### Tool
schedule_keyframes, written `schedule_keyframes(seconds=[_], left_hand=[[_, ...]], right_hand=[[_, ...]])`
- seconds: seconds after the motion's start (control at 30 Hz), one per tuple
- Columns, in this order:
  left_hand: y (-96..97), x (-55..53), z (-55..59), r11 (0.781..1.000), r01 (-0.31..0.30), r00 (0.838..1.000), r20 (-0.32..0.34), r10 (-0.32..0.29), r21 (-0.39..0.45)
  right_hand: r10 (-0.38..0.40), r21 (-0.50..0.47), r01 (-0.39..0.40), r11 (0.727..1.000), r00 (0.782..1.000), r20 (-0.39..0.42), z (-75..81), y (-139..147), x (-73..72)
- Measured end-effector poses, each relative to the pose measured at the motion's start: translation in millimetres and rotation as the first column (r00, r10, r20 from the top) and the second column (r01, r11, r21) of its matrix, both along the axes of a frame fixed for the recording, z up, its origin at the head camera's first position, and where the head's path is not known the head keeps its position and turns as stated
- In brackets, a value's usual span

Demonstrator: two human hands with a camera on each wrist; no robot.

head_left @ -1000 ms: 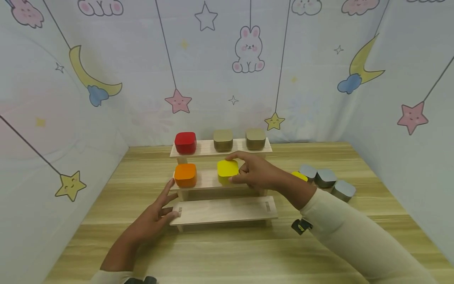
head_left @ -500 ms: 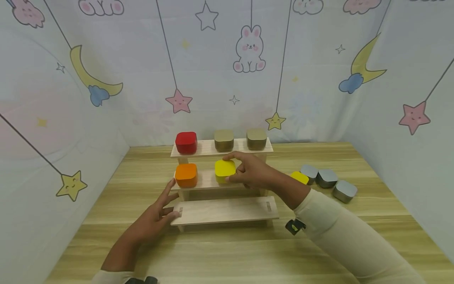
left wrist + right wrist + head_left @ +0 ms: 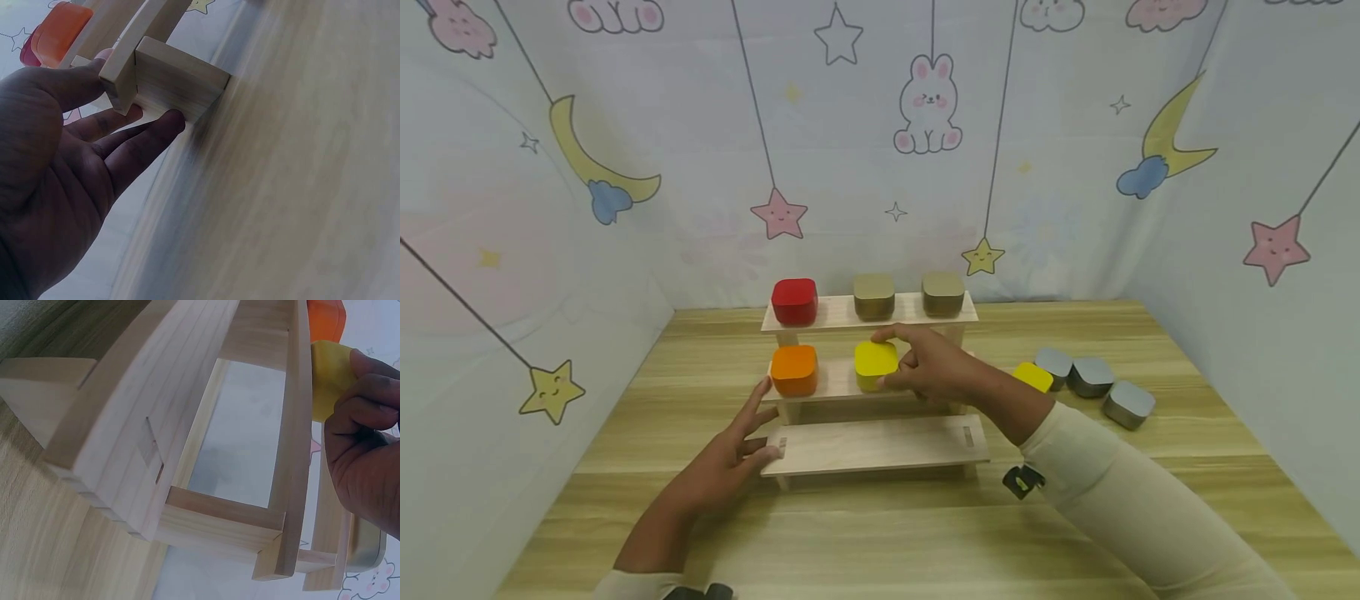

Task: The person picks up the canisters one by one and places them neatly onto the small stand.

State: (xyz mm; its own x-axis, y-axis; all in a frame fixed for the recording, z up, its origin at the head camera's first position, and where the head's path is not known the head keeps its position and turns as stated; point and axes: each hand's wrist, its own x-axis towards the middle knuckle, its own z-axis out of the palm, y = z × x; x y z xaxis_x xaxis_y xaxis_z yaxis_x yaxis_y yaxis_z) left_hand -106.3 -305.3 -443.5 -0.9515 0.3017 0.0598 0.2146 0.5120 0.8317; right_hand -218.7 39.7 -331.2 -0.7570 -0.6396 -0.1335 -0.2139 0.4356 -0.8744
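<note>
A three-tier wooden shelf point(image 3: 872, 443) stands on the table. My right hand point(image 3: 936, 367) pinches a yellow rounded block point(image 3: 876, 358) between thumb and index finger, at the middle tier's centre. The same yellow block point(image 3: 330, 378) shows beside the tier's edge in the right wrist view. To its left on that tier sits an orange block point(image 3: 794, 370). My left hand point(image 3: 718, 467) touches the shelf's left end with fingers spread, its thumb at the lowest board. In the left wrist view its fingertips lie against the wooden leg point(image 3: 178, 78).
The top tier bears a red block point(image 3: 794, 302) and two khaki blocks point(image 3: 873, 297). Right of the shelf, on the table point(image 3: 880, 542), lie another yellow block point(image 3: 1033, 376) and several grey blocks point(image 3: 1091, 377). A patterned cloth point(image 3: 850, 150) hangs behind.
My right hand has shifted slightly left with the yellow block, then a little down at the middle tier. My left hand has stayed at the shelf's end.
</note>
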Motion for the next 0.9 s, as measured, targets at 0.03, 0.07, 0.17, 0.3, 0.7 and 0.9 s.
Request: schedule_keyframes(seconds=[0.03,0.07,0.17,0.3,0.7,0.9], left_hand=[[0.0,-0.1,0.0,1.0,0.001,1.0,0.0,-0.001,-0.001],[0.0,-0.3,0.0,1.0,0.0,1.0,-0.001,0.0,-0.003],[0.0,-0.7,0.1,1.0,-0.002,1.0,0.001,0.002,-0.005],[-0.3,-1.4,-0.5,1.0,-0.001,1.0,0.002,0.001,-0.002],[0.2,-1.4,-1.3,1.0,0.003,1.0,0.004,-0.003,0.009],[0.7,-0.9,0.0,1.0,-0.012,1.0,0.01,0.012,-0.008]], right_hand=[[0.002,0.0,-0.002,1.0,1.0,0.002,-0.2,0.3,0.0],[0.003,0.001,-0.003,1.0,1.0,0.002,-0.3,0.5,0.0],[0.005,0.003,-0.005,1.0,1.0,-0.001,0.0,0.8,0.2],[0.004,0.007,-0.004,1.0,1.0,-0.001,0.4,0.9,0.8],[0.012,-0.011,-0.011,1.0,1.0,0.015,0.4,2.9,1.8],[0.035,-0.043,-0.035,0.998,0.999,0.004,2.2,8.3,1.5]])
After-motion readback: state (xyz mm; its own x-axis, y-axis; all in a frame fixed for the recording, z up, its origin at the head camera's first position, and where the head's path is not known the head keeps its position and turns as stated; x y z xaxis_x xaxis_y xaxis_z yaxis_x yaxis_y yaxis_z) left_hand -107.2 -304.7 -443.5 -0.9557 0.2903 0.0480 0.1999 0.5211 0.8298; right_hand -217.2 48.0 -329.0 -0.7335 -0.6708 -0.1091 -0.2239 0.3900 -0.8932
